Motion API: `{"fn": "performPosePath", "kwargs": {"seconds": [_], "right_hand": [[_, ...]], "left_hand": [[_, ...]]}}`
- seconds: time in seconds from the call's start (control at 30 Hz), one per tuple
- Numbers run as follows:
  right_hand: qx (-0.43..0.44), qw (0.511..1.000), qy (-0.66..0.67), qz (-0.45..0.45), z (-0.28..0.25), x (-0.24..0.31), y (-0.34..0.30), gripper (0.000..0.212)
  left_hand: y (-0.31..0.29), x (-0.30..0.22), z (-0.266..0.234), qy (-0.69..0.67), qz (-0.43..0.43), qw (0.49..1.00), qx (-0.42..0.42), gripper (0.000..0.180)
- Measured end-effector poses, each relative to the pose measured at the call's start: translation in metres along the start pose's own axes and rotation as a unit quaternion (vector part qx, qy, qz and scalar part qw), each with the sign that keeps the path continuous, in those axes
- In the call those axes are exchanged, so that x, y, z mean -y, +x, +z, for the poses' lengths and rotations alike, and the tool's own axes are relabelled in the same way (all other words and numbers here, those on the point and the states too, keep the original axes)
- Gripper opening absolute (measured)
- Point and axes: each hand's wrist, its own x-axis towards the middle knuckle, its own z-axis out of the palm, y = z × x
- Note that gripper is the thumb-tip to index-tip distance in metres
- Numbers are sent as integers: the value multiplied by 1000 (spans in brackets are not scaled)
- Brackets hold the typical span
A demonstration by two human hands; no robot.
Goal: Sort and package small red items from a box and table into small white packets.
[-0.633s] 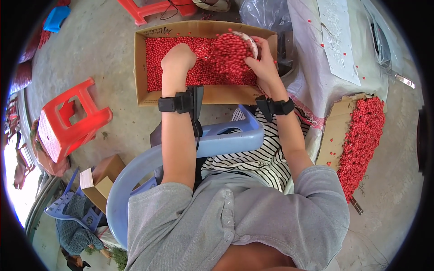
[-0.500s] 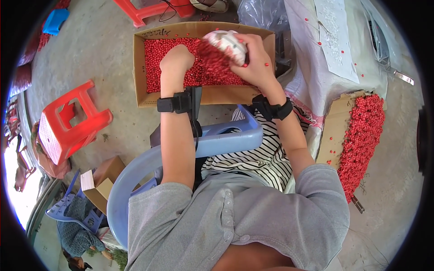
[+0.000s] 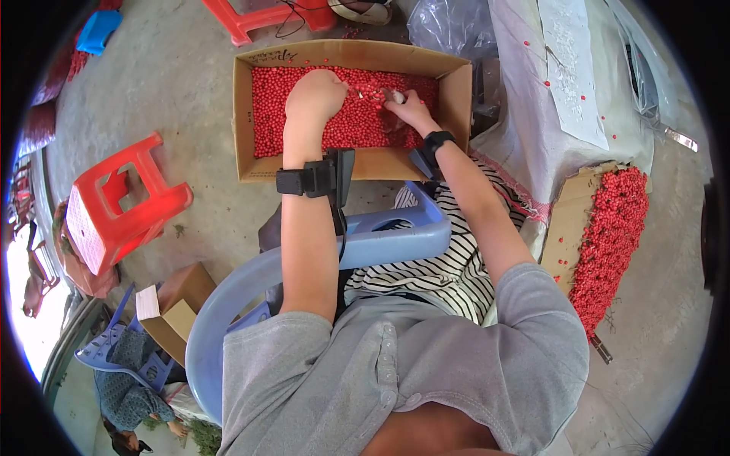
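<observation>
A long cardboard box (image 3: 357, 165) in front of me holds a deep layer of small red berries (image 3: 285, 106). My left hand (image 3: 315, 95) is closed in a fist over the left half of the box, back of the hand up; its grip is hidden. Some red bits with thin pale parts show beside its fingertips. Over the right half, my right hand (image 3: 413, 114) is closed round a white, rounded thing (image 3: 398, 97), mostly covered by the fingers and low among the berries. Each wrist wears a black strap.
A blue plastic chair (image 3: 304, 258) curves around me. Red stools stand at left (image 3: 125, 201) and at the top (image 3: 266, 17). White sacking (image 3: 525, 114) and a heap of red berries (image 3: 612, 235) on cardboard lie right. Another person (image 3: 133, 387) sits at lower left.
My right hand has lowered the white thing from above the box into the berries and turned it. My left hand has moved slightly right. The whole view has shifted a little.
</observation>
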Motion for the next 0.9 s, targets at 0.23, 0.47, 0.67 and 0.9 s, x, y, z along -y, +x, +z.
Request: {"fn": "performPosePath", "kwargs": {"seconds": [0.23, 0.47, 0.67, 0.9], "right_hand": [[137, 985, -102, -36, -5, 16, -10, 42], [-44, 962, -116, -245, -34, 28, -27, 25], [-16, 962, -76, -262, -77, 55, -70, 21], [-131, 936, 73, -318, -162, 58, -194, 22]], "left_hand": [[0, 0, -6, -72, 53, 996, -26, 20], [-2, -12, -15, -252, -42, 966, 36, 17], [-2, -13, -25, -316, -58, 943, 83, 15], [-24, -30, -36, -349, -24, 931, 102, 18]]}}
